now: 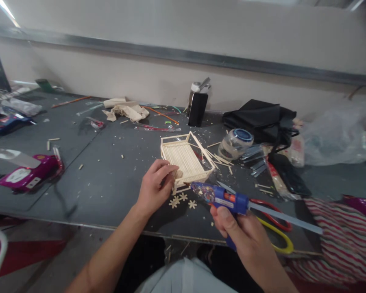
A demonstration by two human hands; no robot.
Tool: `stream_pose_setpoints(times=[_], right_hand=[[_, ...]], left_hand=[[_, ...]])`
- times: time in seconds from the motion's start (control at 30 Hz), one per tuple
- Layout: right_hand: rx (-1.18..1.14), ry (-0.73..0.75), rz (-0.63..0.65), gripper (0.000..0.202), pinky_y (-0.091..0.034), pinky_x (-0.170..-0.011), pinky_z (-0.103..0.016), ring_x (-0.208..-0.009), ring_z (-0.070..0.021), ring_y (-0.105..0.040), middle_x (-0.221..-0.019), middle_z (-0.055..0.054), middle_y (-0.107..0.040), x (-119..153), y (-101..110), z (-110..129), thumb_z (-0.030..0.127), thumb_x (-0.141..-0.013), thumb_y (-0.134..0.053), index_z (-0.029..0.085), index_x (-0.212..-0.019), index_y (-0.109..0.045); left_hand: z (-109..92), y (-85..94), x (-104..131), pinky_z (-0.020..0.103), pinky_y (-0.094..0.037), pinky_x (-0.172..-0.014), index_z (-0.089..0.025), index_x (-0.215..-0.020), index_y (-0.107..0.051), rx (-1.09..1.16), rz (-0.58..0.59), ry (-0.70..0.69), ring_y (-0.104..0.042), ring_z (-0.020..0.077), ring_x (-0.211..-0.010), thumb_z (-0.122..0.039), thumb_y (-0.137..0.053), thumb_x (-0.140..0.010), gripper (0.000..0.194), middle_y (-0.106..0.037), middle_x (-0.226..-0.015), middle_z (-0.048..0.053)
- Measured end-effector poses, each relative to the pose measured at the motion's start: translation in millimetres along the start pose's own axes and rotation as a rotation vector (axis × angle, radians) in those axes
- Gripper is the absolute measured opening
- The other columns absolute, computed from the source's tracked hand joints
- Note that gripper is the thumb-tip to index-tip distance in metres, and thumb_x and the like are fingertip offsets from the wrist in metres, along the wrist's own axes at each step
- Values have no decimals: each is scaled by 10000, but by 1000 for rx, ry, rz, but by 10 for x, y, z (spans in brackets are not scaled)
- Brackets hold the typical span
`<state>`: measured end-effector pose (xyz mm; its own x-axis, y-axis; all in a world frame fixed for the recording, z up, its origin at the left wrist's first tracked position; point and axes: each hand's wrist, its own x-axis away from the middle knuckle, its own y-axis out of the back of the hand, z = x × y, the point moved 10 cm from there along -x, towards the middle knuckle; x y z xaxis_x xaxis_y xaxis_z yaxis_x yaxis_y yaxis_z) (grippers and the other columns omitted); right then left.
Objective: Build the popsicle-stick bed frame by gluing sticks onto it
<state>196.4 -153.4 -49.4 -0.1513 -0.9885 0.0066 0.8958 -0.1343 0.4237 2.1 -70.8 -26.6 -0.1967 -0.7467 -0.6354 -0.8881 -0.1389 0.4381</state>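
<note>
A small open frame built of thin wooden sticks (184,156), with a slatted base and low rails, sits on the dark table. My left hand (156,185) is closed at its near left corner, fingers curled over the edge; the exact contact is partly hidden. My right hand (238,228) grips a blue hot glue gun (222,197), its nozzle at the frame's near rail. A clear glue stick (286,217) juts from its back. Several small star-shaped stick pieces (183,196) lie just in front of the frame.
Red-and-yellow-handled scissors (288,244) lie under the glue gun. Behind stand a jar (236,144) and a phone (198,110) propped upright. A black bag (259,116) lies farther right. A purple glue gun (33,173) is at left. Stick scraps (221,158) litter the table.
</note>
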Motion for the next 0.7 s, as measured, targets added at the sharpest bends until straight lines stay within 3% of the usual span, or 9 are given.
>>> stream_pose_setpoints(times=[0.1,0.37,0.5,0.7], right_hand=[[-14,-63,56,422,-487,-577,-284,-624,-180,-583,-650,-41,-624,4,-56,-45,550,-855,-495,172,-895,-677],[-151,-129,41,441,-432,-539,-242,-579,-128,-515,-692,-31,-609,54,-57,48,571,-853,-485,162,-811,-644],[-87,-104,118,433,-443,-580,-262,-623,-145,-533,-743,-49,-634,81,-96,10,563,-867,-465,171,-772,-621],[0,-69,199,414,-474,-627,-282,-721,-179,-575,-761,-60,-631,68,-175,-44,538,-892,-440,169,-860,-623]], left_hand=[[5,-1,2,250,-481,-685,-201,-1018,-631,9,-2,-2,-562,118,-807,-41,-502,-814,290,-569,-956,46],[-10,52,0,247,-468,-669,-201,-1034,-626,32,-37,17,-563,125,-802,-28,-491,-809,314,-591,-924,41],[4,104,2,226,-431,-608,-199,-1101,-590,-4,-84,31,-498,96,-654,-34,-518,-794,356,-544,-785,-7],[22,90,2,225,-417,-616,-199,-1087,-591,-6,-75,32,-487,96,-648,-34,-514,-787,351,-529,-762,-16]])
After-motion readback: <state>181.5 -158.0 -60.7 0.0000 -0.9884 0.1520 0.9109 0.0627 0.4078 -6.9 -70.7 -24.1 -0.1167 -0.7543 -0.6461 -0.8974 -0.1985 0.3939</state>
